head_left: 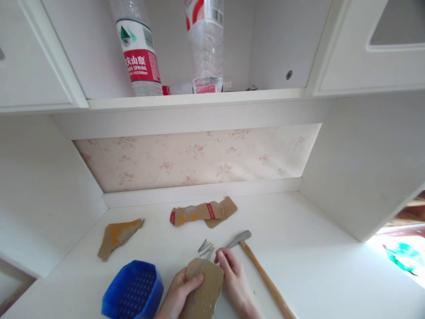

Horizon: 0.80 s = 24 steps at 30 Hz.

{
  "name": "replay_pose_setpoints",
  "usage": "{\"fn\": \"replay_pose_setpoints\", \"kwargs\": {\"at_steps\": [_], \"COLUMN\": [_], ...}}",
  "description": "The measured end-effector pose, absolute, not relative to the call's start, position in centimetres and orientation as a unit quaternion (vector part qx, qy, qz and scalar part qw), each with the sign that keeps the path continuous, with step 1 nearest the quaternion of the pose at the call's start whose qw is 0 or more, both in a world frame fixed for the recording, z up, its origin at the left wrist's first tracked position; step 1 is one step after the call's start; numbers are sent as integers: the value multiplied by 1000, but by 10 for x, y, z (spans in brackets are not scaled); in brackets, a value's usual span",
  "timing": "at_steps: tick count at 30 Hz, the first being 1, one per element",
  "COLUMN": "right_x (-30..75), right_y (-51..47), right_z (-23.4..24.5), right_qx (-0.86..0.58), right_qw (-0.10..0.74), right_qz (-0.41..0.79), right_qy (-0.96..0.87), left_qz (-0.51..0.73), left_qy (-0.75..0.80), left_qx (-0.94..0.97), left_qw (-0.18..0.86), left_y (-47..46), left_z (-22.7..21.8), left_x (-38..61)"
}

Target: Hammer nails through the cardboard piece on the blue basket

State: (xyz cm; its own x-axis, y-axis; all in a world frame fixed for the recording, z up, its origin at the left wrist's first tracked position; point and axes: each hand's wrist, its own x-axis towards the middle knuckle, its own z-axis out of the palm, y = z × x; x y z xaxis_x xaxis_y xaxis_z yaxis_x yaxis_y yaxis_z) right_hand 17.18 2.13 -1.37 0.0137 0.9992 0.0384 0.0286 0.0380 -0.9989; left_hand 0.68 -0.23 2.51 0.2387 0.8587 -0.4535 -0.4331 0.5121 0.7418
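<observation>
My left hand point(181, 288) is closed on a brown piece of cardboard point(204, 292), thumb lying across its face. Thin grey nails point(208, 253) show at the cardboard's top edge; whether they are stuck in it I cannot tell. Close by its upper right edge, my right hand point(234, 277) has thumb and forefinger pinched together, and what they hold, if anything, is too small to make out. Several loose nails point(203, 246) lie on the white tabletop just beyond. A hammer point(264, 277) with a wooden handle and grey metal head rests to the right of my right hand.
A blue plastic basket point(111, 294) stands left of my hands. Torn cardboard scraps lie at the left point(116, 235) and back point(195, 214). Overhead, a shelf point(199, 98) holds two plastic bottles point(141, 62). White cabinet side panels point(358, 164) flank the tabletop.
</observation>
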Motion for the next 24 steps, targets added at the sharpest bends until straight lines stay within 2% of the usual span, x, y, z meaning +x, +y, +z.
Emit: {"fn": "replay_pose_setpoints", "kwargs": {"at_steps": [4, 8, 11, 13, 17, 22, 24], "right_x": [179, 177, 177, 180, 184, 179, 176], "right_y": [13, 10, 14, 18, 23, 18, 13], "right_z": [-3, -1, -5, -8, -11, -8, -6], "right_qx": [-463, -442, -450, -463, -486, -472, -464], "right_qw": [488, 497, 532, 557, 596, 617, 616], "right_qz": [562, 592, 599, 597, 576, 566, 566], "right_qy": [-480, -454, -395, -346, -277, -277, -292], "left_qz": [424, 427, 478, 494, 512, 640, 652], "left_qy": [491, 533, 587, 593, 556, 507, 491], "left_qx": [365, 438, 362, 292, 230, 92, 69], "left_qw": [668, 584, 544, 565, 614, 570, 573], "left_y": [-2, 0, -8, -19, -44, -52, -50], "left_z": [36, 46, 51, 52, 50, 35, 28], "left_x": [17, 16, 8, 3, 6, 31, 41]}}
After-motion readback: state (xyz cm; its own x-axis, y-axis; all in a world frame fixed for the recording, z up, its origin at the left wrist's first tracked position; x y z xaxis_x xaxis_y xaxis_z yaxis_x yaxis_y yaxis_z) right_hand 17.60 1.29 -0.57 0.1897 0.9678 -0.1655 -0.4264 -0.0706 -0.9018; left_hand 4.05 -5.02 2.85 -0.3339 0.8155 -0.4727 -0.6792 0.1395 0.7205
